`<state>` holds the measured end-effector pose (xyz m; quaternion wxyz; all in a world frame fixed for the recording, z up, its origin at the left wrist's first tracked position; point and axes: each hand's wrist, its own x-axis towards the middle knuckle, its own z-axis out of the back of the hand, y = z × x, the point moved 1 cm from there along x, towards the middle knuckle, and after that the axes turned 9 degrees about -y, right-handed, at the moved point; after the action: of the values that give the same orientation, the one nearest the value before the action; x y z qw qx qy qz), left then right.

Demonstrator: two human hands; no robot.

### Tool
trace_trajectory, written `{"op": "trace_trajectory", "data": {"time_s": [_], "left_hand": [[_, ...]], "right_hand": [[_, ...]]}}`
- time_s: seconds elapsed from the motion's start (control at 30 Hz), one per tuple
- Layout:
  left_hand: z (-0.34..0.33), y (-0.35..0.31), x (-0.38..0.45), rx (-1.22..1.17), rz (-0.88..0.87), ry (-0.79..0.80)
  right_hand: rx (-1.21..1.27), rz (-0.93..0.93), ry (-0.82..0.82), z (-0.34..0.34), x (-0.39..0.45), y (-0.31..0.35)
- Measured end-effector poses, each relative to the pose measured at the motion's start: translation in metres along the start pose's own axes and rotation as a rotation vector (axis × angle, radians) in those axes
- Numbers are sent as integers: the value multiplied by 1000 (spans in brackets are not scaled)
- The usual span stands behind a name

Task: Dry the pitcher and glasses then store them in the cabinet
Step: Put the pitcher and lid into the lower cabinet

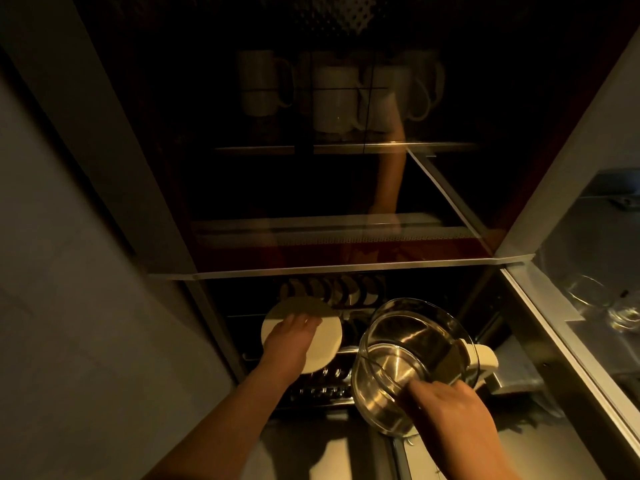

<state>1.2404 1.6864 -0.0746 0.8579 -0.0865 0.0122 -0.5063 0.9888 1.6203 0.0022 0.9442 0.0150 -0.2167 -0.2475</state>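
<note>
The pitcher (412, 358) was a clear glass vessel with a wide round mouth, tipped toward the camera so its opening faced up and its shiny, metallic-looking inside caught the warm light. A pale cream handle (483, 358) stuck out from its side at about 3 o'clock. It sat low in the view, at roughly 5 o'clock from the centre, in front of the open lower compartment of the cabinet (346, 265).

The right hand (450, 410) gripped the pitcher at its near rim, fingers curled closed over the glass edge at about 6 o'clock of the mouth. The left hand (291, 344) lay at 9 o'clock of the pitcher, its fingers spread fairly flat over a round cream plate (304, 332) and holding it tilted; the thumb side was hidden, so the exact grip could not be told.

Behind the plate, at 12 o'clock, a row of pale plates (336, 291) stood on edge in a rack (322, 386). Higher up, behind a dark reflective glass panel, white mugs (332, 98) were stacked on a shelf (346, 147). At 3 o'clock of the pitcher, well apart on a lit surface to the right, stood clear glasses (588, 296), one nearer the edge of view too dim to make out fully
</note>
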Motion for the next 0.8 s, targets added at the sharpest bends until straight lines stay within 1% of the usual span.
{"op": "trace_trajectory", "data": {"time_s": [0.13, 0.37, 0.63, 0.67, 0.8], "left_hand": [[-8, -1, 11, 42, -6, 54], [-8, -2, 30, 32, 71, 148], [-10, -1, 36, -10, 139, 167], [-11, -2, 38, -69, 180, 164], [-11, -3, 48, -609, 588, 110]], "right_hand": [[8, -8, -10, -2, 1, 1], [32, -24, -7, -2, 1, 2], [30, -42, 2, 1, -1, 1], [28, -42, 2, 2, -2, 1], [32, -43, 4, 3, -3, 2]]}}
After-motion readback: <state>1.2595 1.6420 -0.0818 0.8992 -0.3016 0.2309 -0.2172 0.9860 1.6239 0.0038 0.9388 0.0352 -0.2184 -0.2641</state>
